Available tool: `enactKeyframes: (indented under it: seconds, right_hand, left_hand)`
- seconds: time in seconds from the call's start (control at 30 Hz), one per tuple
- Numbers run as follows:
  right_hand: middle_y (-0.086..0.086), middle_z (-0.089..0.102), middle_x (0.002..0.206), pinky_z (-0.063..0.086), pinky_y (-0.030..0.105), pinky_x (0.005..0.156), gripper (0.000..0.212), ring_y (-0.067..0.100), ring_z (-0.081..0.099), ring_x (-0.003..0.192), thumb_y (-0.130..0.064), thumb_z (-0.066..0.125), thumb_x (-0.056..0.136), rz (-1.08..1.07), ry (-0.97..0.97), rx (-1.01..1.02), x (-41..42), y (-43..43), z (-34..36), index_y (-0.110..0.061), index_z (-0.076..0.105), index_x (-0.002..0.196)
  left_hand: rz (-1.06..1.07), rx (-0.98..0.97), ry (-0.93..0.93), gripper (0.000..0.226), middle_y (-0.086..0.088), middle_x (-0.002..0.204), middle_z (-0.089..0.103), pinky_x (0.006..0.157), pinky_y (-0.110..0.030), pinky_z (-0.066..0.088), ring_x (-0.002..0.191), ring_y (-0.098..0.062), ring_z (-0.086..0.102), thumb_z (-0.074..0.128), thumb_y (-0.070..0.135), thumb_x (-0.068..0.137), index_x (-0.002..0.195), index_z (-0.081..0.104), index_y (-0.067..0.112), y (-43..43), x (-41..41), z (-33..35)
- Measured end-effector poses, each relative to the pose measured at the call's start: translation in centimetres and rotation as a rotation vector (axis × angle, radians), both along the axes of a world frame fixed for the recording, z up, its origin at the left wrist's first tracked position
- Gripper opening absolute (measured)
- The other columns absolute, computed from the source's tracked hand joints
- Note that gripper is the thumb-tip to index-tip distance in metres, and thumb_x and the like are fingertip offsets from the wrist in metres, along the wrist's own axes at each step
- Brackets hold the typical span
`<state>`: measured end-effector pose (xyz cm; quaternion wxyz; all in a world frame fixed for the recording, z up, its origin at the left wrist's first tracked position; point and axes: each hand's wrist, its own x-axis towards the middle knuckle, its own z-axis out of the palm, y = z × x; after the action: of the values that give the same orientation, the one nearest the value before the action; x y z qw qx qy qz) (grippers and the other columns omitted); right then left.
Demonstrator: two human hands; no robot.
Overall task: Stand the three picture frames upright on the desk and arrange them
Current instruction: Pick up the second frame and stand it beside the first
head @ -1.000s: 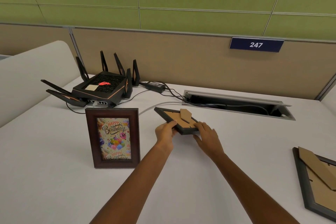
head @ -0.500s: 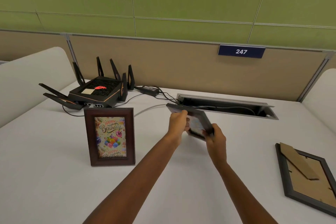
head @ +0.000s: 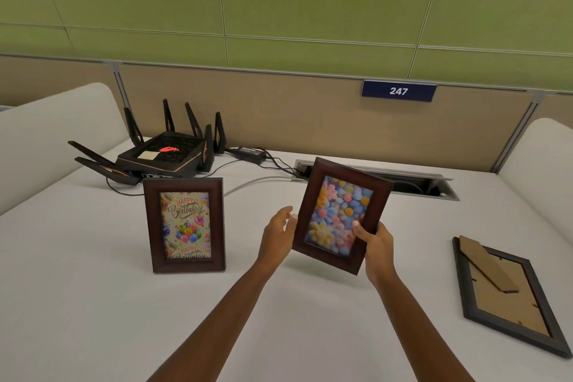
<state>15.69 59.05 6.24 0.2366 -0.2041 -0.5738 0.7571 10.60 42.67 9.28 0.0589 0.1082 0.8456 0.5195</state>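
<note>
A brown frame with a birthday card (head: 186,225) stands upright on the white desk (head: 93,304), left of centre. My right hand (head: 376,246) grips the lower right edge of a second brown frame with a flower picture (head: 339,214), held tilted above the desk with its picture facing me. My left hand (head: 277,231) is beside that frame's left edge, fingers spread, just touching or very close to it. A third, dark grey frame (head: 505,295) lies face down at the right, its cardboard back and stand showing.
A black router with several antennas (head: 164,155) sits at the back left with cables and a power brick (head: 251,153). An open cable slot (head: 412,184) runs along the back of the desk. Padded dividers stand at both sides.
The flower frame was lying face down on the desk; I lifted it and turned it so its picture faces me. My left hand has loosened from its edge.
</note>
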Motion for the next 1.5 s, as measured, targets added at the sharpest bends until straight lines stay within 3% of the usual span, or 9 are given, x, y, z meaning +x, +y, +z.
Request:
enactKeyframes:
  seconds: [0.1,0.4,0.6,0.77,1.07,1.23,1.37,1.5]
  right_hand:
    - [0.006,0.062,0.105,0.054,0.028,0.064,0.023,0.02,0.064,0.084,-0.008,0.053,0.088,0.075,-0.041,0.038,0.4,-0.2,-0.2,-0.012,0.053,0.111]
    - [-0.003,0.066,0.096,0.054,0.023,0.06,0.015,0.012,0.066,0.082,-0.018,0.057,0.087,0.274,-0.128,0.144,0.8,-0.7,0.3,-0.022,0.055,0.101]
    - [0.001,0.066,0.102,0.053,0.035,0.077,0.017,0.019,0.065,0.09,-0.027,0.057,0.086,0.345,-0.166,0.16,0.6,-1.1,0.6,-0.023,0.056,0.102]
    - [-0.005,0.068,0.097,0.058,0.026,0.064,0.011,0.017,0.067,0.088,-0.027,0.056,0.087,0.451,-0.166,0.087,0.7,-1.5,0.9,-0.027,0.058,0.097]
    - [-0.002,0.068,0.1,0.059,0.026,0.068,0.02,0.02,0.067,0.09,-0.019,0.053,0.089,0.463,-0.113,0.024,-0.3,-1.7,0.8,-0.021,0.056,0.108]
    - [-0.004,0.069,0.097,0.06,0.025,0.066,0.017,0.018,0.069,0.084,-0.017,0.057,0.086,0.446,-0.111,0.061,-1.6,-2.4,0.3,-0.027,0.059,0.1]
    - [-0.007,0.069,0.096,0.059,0.021,0.062,0.018,0.016,0.069,0.082,-0.016,0.058,0.086,0.436,-0.116,0.1,-2.6,-2.9,-0.2,-0.03,0.059,0.096]
    - [-0.007,0.068,0.096,0.058,0.02,0.061,0.021,0.016,0.067,0.083,-0.013,0.058,0.086,0.416,-0.127,0.102,-3.6,-3.0,-0.9,-0.026,0.056,0.102]
  left_hand:
    - [-0.027,0.028,0.011,0.037,-0.015,0.131,0.055,0.094,-0.028,0.045,0.12,-0.026,0.052,0.037,0.024,0.097,0.128,0.046,0.005,-0.1,0.7,-0.2]
    - [0.127,0.336,-0.148,0.032,-0.022,0.12,0.059,0.095,-0.045,0.05,0.112,-0.034,0.058,0.04,0.021,0.096,0.115,0.05,-0.002,-0.8,1.9,-1.0]
    - [0.184,0.352,-0.126,0.033,-0.021,0.12,0.06,0.095,-0.044,0.051,0.11,-0.031,0.059,0.042,0.023,0.096,0.116,0.053,-0.001,-1.7,1.9,-1.2]
    - [0.193,0.463,-0.187,0.028,-0.023,0.117,0.062,0.086,-0.037,0.049,0.096,-0.024,0.058,0.043,0.019,0.096,0.109,0.055,-0.002,-2.3,1.1,-1.4]
    - [0.152,0.532,-0.283,0.031,-0.024,0.121,0.06,0.1,-0.052,0.046,0.112,-0.038,0.057,0.041,0.02,0.096,0.114,0.053,-0.002,-3.2,-0.2,-1.2]
    - [0.188,0.542,-0.271,0.031,-0.023,0.121,0.06,0.092,-0.046,0.051,0.106,-0.034,0.059,0.04,0.021,0.097,0.116,0.053,0.0,-3.6,-1.2,-1.7]
    - [0.216,0.553,-0.252,0.03,-0.023,0.121,0.059,0.073,-0.027,0.051,0.099,-0.024,0.057,0.04,0.019,0.097,0.118,0.052,0.0,-3.9,-1.9,-2.3]
    - [0.238,0.538,-0.241,0.032,-0.022,0.125,0.057,0.09,-0.036,0.047,0.111,-0.029,0.056,0.041,0.018,0.096,0.121,0.05,0.0,-3.9,-2.5,-2.6]
